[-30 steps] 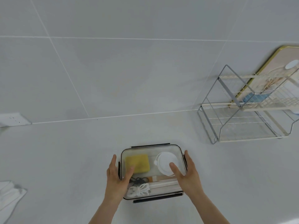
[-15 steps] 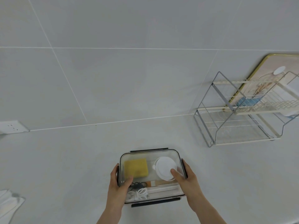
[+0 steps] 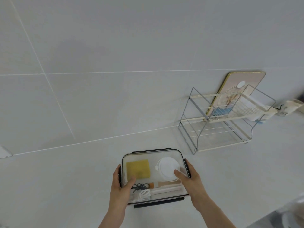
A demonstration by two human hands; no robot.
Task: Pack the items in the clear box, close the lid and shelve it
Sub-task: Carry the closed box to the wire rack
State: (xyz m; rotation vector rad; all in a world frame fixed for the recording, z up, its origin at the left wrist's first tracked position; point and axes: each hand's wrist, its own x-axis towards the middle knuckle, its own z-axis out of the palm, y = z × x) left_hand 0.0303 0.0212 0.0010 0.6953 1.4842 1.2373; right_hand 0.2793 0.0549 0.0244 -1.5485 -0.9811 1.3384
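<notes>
Your left hand (image 3: 120, 186) and right hand (image 3: 191, 180) each held a grip on a short side of the clear rectangular plastic box (image 3: 154, 176), thumbs on the lid, at six o'clock on the white table (image 3: 65, 186). Inside lay a yellow sponge (image 3: 138, 168) and a round white cap (image 3: 167, 168). The black side latches looked unclipped; you should have pressed them down evenly before lifting. The two-tier wire rack (image 3: 218, 124) stood well apart at two o'clock.
</notes>
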